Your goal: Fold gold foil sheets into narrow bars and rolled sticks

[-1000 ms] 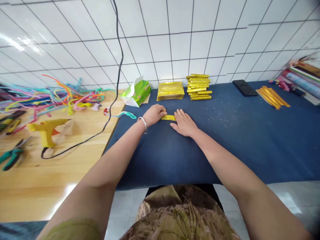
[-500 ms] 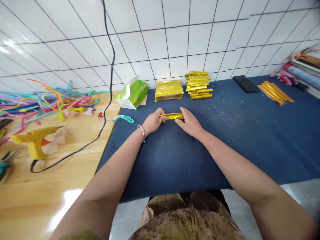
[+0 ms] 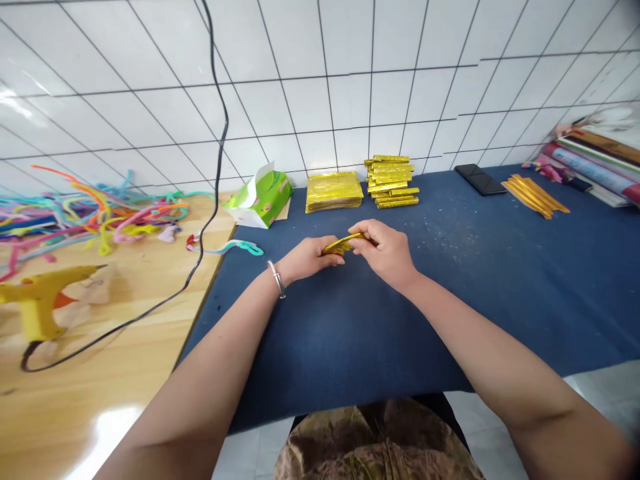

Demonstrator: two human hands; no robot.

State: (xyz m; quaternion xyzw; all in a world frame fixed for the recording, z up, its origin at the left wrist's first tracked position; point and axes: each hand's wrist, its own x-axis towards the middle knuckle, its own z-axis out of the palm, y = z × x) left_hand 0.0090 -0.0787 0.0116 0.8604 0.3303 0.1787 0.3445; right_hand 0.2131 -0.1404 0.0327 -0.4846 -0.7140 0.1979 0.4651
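Note:
Between my two hands is a folded strip of shiny gold foil paper (image 3: 342, 246), tilted with its right end higher. My left hand (image 3: 311, 257) grips its left end, fingers behind and thumb in front. At the right end, my right hand (image 3: 384, 249) pinches the strip between thumb and fingers. Parts of the strip are hidden by the fingers. Beyond my hands lies a flat stack of gold foil paper (image 3: 334, 192). To its right is a pile of narrow rolled gold foil pieces (image 3: 391, 181).
A green tissue packet (image 3: 267, 197) lies left of the stack. A phone (image 3: 480, 179) and flat gold strips (image 3: 535, 195) are at right, near books (image 3: 593, 163). On the wooden table, a yellow glue gun (image 3: 43, 300) trails a black cord (image 3: 200, 250) near coloured pipe cleaners (image 3: 100, 207).
The strip has gone from level to tilted, its right end raised. My right hand has turned and closed into a pinch, nearer my left hand. The camera view has shifted slightly.

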